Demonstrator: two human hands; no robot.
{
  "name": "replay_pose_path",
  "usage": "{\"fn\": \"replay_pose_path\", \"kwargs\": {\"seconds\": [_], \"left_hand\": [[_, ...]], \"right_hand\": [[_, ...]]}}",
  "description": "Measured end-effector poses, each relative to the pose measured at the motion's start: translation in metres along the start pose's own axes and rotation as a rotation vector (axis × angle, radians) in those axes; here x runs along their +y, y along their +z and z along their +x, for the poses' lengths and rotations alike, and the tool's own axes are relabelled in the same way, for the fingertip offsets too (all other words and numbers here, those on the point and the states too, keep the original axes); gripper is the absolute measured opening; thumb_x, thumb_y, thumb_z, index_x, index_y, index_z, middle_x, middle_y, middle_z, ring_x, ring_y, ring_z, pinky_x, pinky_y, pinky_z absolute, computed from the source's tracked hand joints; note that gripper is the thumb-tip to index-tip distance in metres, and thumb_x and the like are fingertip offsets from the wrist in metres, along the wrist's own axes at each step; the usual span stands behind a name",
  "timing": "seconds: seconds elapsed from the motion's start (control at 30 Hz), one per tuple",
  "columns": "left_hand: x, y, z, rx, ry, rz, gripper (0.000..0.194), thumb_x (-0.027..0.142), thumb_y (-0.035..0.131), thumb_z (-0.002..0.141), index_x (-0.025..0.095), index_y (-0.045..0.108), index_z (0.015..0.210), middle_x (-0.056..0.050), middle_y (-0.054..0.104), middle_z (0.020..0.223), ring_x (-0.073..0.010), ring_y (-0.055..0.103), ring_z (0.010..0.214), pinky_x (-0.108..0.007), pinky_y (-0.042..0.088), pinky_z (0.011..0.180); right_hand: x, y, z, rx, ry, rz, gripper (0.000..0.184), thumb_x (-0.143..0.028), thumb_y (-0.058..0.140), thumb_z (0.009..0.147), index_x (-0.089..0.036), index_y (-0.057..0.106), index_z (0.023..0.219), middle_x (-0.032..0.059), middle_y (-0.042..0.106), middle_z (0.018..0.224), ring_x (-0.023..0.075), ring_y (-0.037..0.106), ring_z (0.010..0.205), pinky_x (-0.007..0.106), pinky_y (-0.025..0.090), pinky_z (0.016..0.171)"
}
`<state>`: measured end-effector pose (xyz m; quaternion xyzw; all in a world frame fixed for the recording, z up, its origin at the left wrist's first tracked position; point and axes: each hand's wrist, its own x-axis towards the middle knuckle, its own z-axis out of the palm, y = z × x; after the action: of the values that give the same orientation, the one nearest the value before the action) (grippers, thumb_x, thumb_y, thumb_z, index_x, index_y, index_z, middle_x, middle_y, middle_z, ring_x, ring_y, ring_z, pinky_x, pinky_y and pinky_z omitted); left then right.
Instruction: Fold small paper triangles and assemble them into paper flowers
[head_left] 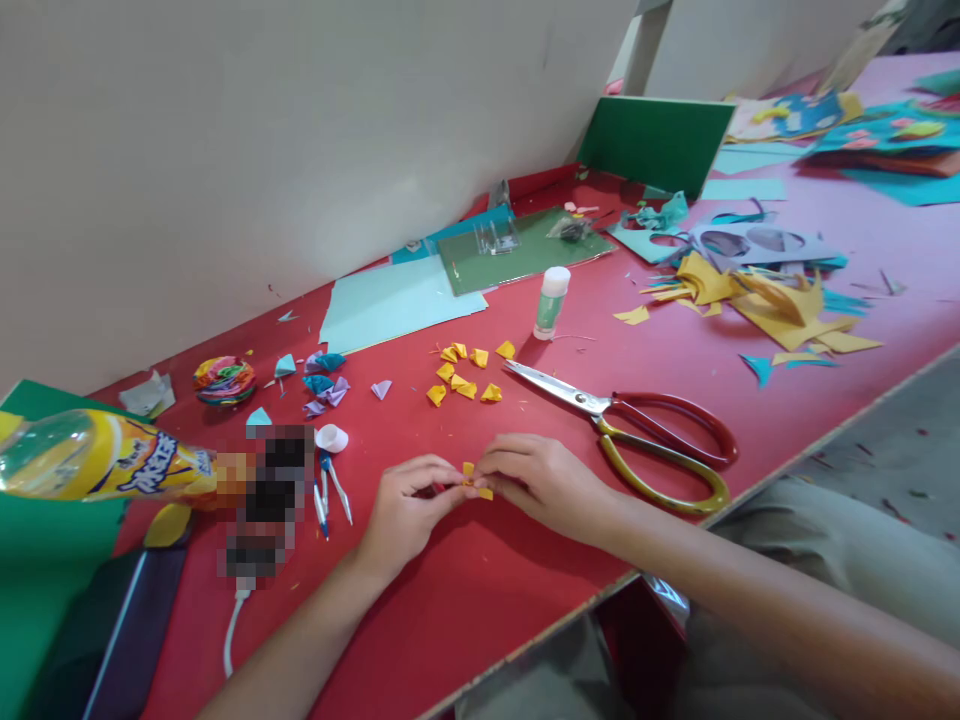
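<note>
Eight or so folded yellow pieces [466,374] already lie near the scissors [646,430] on the red table [525,590], while the left hand [401,510] and right hand [544,480] pinch one more small yellow paper [475,482] between their fingertips, its folding seemingly unfinished

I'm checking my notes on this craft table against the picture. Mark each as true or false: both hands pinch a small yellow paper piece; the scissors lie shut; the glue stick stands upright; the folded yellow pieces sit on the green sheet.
1. Both the left hand and the right hand pinch a small yellow paper piece. True.
2. The scissors lie shut. False: the handles are spread apart.
3. The glue stick stands upright. True.
4. The folded yellow pieces sit on the green sheet. False: they lie on the red table.
</note>
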<state>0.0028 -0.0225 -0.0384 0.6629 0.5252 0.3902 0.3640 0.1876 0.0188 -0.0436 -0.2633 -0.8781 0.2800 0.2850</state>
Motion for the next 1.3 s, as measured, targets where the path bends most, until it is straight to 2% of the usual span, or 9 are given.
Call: {"fn": "replay_pose_path", "kwargs": {"seconds": [0.2,0.47,0.6,0.73,0.8,0.87,1.07,1.17,1.3], "left_hand": [[0.004,0.001,-0.003,-0.065,0.072,0.11,0.011,0.022,0.064,0.071,0.014,0.062,0.065,-0.003,0.06,0.066,-0.0096,0.052,0.057,-0.019,0.04,0.052],[0.002,0.003,-0.007,-0.051,0.082,0.176,0.021,0.025,0.066,0.069,0.014,0.053,0.058,0.001,0.053,0.06,-0.0077,0.045,0.053,-0.019,0.036,0.049],[0.004,0.003,-0.005,-0.038,0.007,0.117,0.022,0.03,0.07,0.064,0.015,0.055,0.06,0.0,0.055,0.064,-0.0088,0.047,0.056,-0.019,0.037,0.05],[0.004,0.0,0.0,0.02,-0.246,-0.146,0.024,0.037,0.066,0.067,0.015,0.059,0.076,-0.001,0.059,0.071,-0.01,0.053,0.056,-0.019,0.044,0.048],[0.003,-0.002,0.003,0.009,-0.364,-0.259,0.027,0.039,0.064,0.069,0.015,0.059,0.081,-0.002,0.061,0.071,-0.0121,0.056,0.06,-0.02,0.047,0.048],[0.003,-0.005,0.006,-0.027,-0.42,-0.338,0.027,0.036,0.066,0.067,0.014,0.06,0.082,-0.003,0.063,0.073,-0.0133,0.059,0.065,-0.021,0.049,0.05],[0.002,-0.005,0.008,-0.064,-0.43,-0.436,0.022,0.025,0.07,0.064,0.013,0.06,0.079,-0.002,0.063,0.071,-0.0103,0.059,0.063,-0.021,0.049,0.058],[0.001,-0.001,0.006,-0.123,-0.42,-0.362,0.023,0.026,0.069,0.064,0.013,0.059,0.08,-0.003,0.064,0.072,-0.0115,0.059,0.063,-0.021,0.048,0.056],[0.002,0.001,0.003,-0.209,-0.375,-0.207,0.017,0.027,0.064,0.069,0.014,0.06,0.078,-0.003,0.065,0.072,-0.014,0.06,0.068,-0.024,0.048,0.062]], "right_hand": [[-0.005,0.003,-0.001,-0.038,0.062,0.13,0.021,-0.005,0.044,0.08,-0.018,0.06,0.079,0.0018,0.062,0.081,0.0119,0.057,0.073,0.022,0.043,0.067],[-0.015,0.01,-0.001,-0.015,0.206,0.299,0.02,-0.004,0.046,0.076,-0.018,0.06,0.077,0.002,0.062,0.077,0.0117,0.058,0.069,0.022,0.045,0.065],[-0.014,0.008,-0.001,0.018,0.219,0.313,0.018,-0.004,0.047,0.077,-0.017,0.059,0.078,0.0022,0.062,0.078,0.0118,0.058,0.07,0.022,0.045,0.066],[-0.013,0.005,0.0,0.087,0.263,0.355,0.016,-0.007,0.046,0.079,-0.018,0.058,0.076,0.002,0.062,0.078,0.0115,0.059,0.071,0.022,0.046,0.065],[-0.012,0.005,0.001,0.106,0.276,0.373,0.015,-0.009,0.047,0.08,-0.018,0.058,0.075,0.0018,0.062,0.077,0.0114,0.059,0.07,0.022,0.046,0.064],[-0.012,0.005,0.0,0.113,0.275,0.369,0.014,-0.01,0.048,0.081,-0.018,0.058,0.074,0.0016,0.063,0.077,0.0111,0.059,0.07,0.021,0.046,0.064],[-0.009,-0.002,-0.003,0.03,0.232,0.24,0.009,-0.023,0.052,0.082,-0.019,0.06,0.081,0.0013,0.063,0.079,0.0114,0.057,0.07,0.022,0.043,0.065],[-0.005,-0.006,-0.003,0.026,0.265,0.194,0.009,-0.024,0.054,0.081,-0.018,0.059,0.086,0.0021,0.062,0.081,0.0121,0.056,0.07,0.023,0.043,0.063],[-0.001,-0.005,-0.002,-0.108,0.153,0.087,0.008,-0.017,0.054,0.08,-0.018,0.06,0.085,0.0031,0.06,0.081,0.0136,0.055,0.074,0.023,0.042,0.065]]}}
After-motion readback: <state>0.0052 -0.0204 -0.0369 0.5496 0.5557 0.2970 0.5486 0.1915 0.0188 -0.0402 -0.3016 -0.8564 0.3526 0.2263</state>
